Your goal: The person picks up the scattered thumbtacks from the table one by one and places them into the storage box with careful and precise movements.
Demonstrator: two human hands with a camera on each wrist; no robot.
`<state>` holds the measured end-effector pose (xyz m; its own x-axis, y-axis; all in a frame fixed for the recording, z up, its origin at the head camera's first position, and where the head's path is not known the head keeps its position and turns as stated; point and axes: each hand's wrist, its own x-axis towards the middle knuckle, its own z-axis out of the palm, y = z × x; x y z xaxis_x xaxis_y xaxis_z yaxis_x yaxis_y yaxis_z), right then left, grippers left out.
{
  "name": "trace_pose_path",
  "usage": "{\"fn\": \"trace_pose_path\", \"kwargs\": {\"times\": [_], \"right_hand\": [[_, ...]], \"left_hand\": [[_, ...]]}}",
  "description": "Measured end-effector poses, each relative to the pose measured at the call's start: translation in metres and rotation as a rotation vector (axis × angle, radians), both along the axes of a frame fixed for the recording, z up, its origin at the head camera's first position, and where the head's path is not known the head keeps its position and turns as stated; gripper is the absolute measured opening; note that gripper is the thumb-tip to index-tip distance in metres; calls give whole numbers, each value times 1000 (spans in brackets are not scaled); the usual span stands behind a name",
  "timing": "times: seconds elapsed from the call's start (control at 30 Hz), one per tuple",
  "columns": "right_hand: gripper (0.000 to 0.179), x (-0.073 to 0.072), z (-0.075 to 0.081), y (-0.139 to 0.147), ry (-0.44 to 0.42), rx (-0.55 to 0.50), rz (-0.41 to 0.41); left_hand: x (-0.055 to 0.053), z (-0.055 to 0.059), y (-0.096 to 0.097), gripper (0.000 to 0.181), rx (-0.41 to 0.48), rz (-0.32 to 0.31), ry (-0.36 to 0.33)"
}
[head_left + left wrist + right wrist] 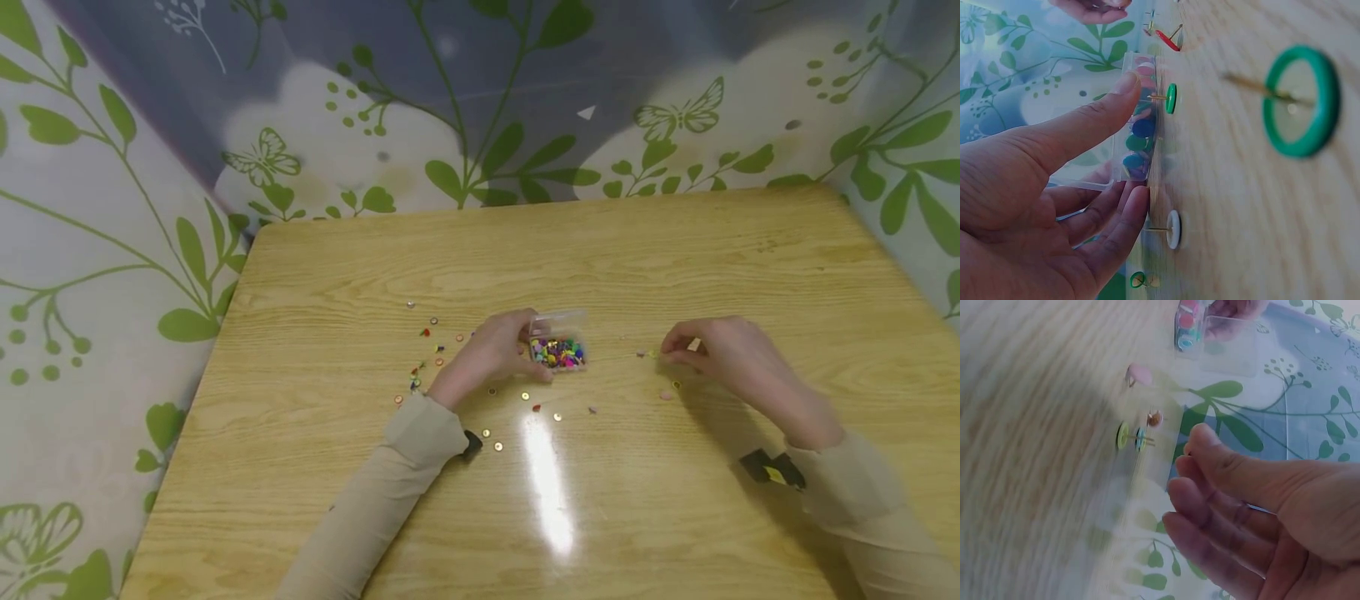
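A small clear plastic box (558, 367) filled with colourful thumbtacks stands on the table, its transparent lid (558, 322) raised. My left hand (491, 350) grips the box from its left side, thumb at the near edge and fingers behind. To the right of the box, my right hand (716, 350) hovers low over the wood. Its thumb and index tips meet in a pinch on what looks like a thumbtack, mostly hidden; a tiny dark speck shows between them. Just by those fingers lie a yellow thumbtack (1122, 435), a pink thumbtack (1140, 374) and a copper-coloured one (1155, 417).
Loose thumbtacks lie scattered left of and in front of the box, among them a green thumbtack (1302, 100), a white thumbtack (1174, 229) and a red thumbtack (1168, 41), some with points upward. The wooden table (675, 258) meets a leaf-patterned wall (517, 100) behind.
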<state>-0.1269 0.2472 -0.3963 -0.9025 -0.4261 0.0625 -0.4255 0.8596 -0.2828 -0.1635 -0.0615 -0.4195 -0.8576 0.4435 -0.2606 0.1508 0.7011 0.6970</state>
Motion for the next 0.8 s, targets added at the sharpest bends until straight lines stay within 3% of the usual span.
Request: {"fn": "trace_pose_path", "kwargs": {"times": [0.4,0.57,0.8], "right_hand": [[9,-6,0,-31,8,19,67],[7,-10,1,-52,18,-4,140],[6,-14,5,-74,57,-45,171]], "left_hand": [[0,1,0,60,-14,-2,8],[0,1,0,60,-4,-2,5],[0,-1,-1,61,22,-12,10]]}}
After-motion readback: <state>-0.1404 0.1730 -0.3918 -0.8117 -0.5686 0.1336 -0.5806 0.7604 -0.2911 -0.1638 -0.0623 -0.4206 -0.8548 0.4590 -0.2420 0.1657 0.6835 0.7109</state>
